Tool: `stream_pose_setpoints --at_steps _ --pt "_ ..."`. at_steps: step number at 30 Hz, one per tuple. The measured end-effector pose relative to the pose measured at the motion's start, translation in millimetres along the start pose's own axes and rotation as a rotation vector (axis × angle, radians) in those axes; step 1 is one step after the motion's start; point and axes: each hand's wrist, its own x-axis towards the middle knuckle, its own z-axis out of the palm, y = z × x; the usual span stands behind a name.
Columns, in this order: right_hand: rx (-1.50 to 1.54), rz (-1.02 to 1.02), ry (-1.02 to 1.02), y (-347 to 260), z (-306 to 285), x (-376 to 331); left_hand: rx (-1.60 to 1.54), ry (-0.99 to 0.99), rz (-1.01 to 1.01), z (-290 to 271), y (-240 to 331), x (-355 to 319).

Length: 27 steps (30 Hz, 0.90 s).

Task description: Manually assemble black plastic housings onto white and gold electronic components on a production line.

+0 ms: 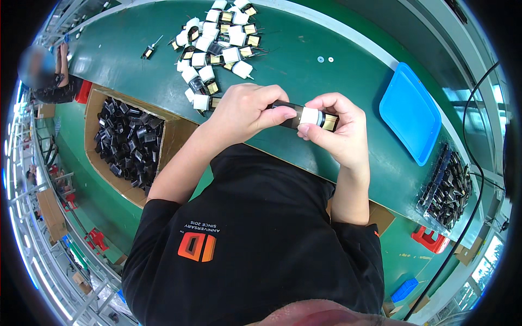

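In front of my chest, a dark tube-shaped housing (289, 117) lies between my hands above the bench's near edge. My left hand (244, 113) grips its left part between thumb and fingers. At its right end is a white cylindrical part (310, 116) with a black and gold-coloured block (329, 121); my right hand (347, 130) closes around this, thumb below and fingers above. White and dark meet, but how deeply one sits in the other I cannot tell. Beyond my left hand lies a heap of similar white parts (232, 55) with gold blocks and thin wires.
A cardboard box (93, 136) of black housings (130, 136) stands left of me. On the green bench (304, 81) are a single wired part (148, 52), two small washers (321, 59), a blue tray (408, 114), and a clear tray of dark pieces (451, 187). A person (51, 76) is at far left.
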Motion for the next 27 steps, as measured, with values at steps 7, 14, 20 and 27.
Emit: stream_pose_setpoints --at_steps 7,14,20,27 --pt "0.244 -0.036 0.024 13 3 5 -0.292 -0.068 -0.184 1 19 7" --pt "0.829 -0.143 -0.113 59 -3 9 -0.276 0.082 0.184 10 22 10" --pt "1.104 -0.070 -0.090 67 11 11 -0.167 0.284 0.387 28 34 29" --pt "1.224 -0.002 -0.024 79 16 12 -0.111 0.299 0.385 38 37 32"
